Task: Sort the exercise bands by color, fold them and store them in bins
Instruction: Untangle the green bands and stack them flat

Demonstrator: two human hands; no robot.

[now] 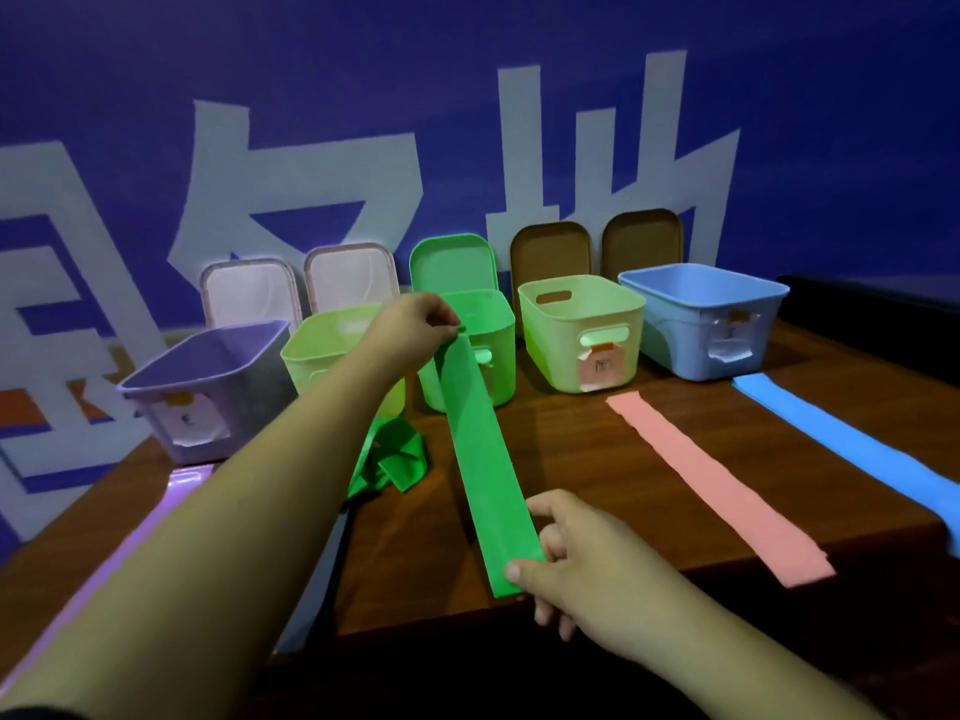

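Wooden table [571, 459], set against a blue wall [363, 70] on which large white characters [519, 148] were printed. Five lids were leaned upright against the wall along the table's back edge: two pale translucent lids [249, 293], one green lid [451, 265] and two brown lids [550, 252]. A dark ledge [872, 304] was seen at far right.
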